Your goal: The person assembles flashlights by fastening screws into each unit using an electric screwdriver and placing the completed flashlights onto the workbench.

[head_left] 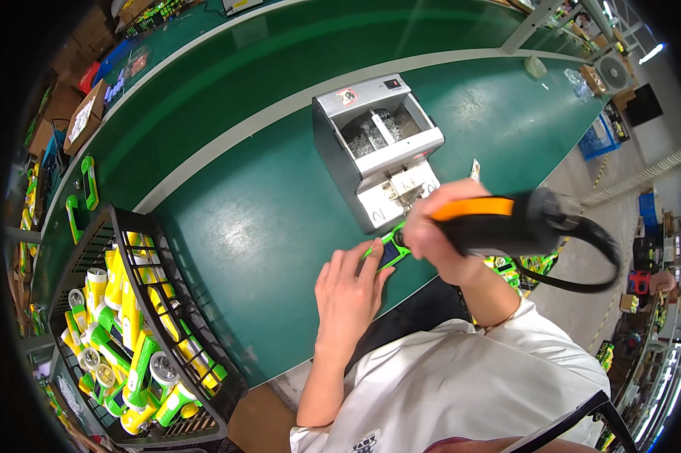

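In my right hand [432, 226] is a black and orange electric screwdriver [499, 225], its body tilted and its cord looping off to the right. The driver's tip end is over a green casing with a dark panel [390, 254] at the table's front edge. My left hand [348, 293] holds that casing with its fingertips. Just beyond the hands stands a grey screw feeder [340, 136], its open tray full of small screws. My right hand hides part of the feeder's front and the far end of the casing.
On the left a black plastic crate [197, 332] is heaped with yellow and green flashlights [129, 317]. Two green casings [90, 183] lie behind it by the green partition. More green parts [536, 264] sit at right, below the screwdriver. A cardboard box [261, 423] stands near the crate.
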`<state>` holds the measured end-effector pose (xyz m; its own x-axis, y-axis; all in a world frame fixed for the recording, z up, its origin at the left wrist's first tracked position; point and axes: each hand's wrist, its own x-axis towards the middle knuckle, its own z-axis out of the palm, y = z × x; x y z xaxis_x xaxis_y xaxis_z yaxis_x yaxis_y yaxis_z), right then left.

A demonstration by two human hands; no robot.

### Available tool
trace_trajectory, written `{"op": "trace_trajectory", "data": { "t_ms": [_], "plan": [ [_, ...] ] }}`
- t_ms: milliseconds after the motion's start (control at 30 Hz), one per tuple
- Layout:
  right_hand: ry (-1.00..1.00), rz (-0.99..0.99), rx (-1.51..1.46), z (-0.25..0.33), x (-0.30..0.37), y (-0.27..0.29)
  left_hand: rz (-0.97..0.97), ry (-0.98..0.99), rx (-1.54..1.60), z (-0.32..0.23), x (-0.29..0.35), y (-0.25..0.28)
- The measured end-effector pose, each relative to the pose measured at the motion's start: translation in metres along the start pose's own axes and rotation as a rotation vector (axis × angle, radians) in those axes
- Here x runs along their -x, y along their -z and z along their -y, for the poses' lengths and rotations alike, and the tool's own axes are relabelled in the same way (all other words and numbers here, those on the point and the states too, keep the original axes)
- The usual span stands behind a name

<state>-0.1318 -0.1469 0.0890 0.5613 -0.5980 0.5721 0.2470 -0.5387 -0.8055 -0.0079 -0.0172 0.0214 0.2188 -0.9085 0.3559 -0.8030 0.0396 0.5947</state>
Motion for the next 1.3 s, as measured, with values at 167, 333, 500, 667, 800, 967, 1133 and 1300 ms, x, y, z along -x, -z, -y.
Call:
{"op": "trace_trajectory", "data": {
  "t_ms": [167, 333, 500, 667, 800, 967, 1133, 1300],
  "plan": [
    [0.067, -0.268, -0.247, 0.023, -0.024, 0.02, 0.004, -0.023, 0.021, 0.002, -0.003, -0.003],
    [0.059, -0.367, -0.327, 0.01, -0.034, 0.03, -0.005, -0.012, 0.016, 0.002, -0.003, -0.004],
    [-0.007, -0.371, -0.234, 0.008, -0.036, 0.031, 0.005, -0.021, 0.031, 0.0, -0.005, -0.003],
    [0.049, -0.306, -0.156, -0.002, -0.036, 0.026, 0.007, -0.009, 0.023, -0.001, -0.006, -0.003],
    [-0.179, -0.274, -0.029, 0.013, -0.071, 0.008, -0.003, -0.011, 0.031, -0.002, -0.004, -0.005],
    [-0.201, -0.183, -0.144, 0.014, -0.072, 0.017, -0.02, 0.007, 0.024, -0.002, -0.002, -0.002],
    [-0.167, -0.285, -0.346, 0.026, -0.027, 0.016, -0.025, -0.002, 0.038, -0.003, -0.004, -0.003],
    [-0.111, -0.279, -0.361, 0.02, 0.0, 0.008, -0.027, -0.004, 0.029, -0.003, -0.004, -0.004]
  ]
}}
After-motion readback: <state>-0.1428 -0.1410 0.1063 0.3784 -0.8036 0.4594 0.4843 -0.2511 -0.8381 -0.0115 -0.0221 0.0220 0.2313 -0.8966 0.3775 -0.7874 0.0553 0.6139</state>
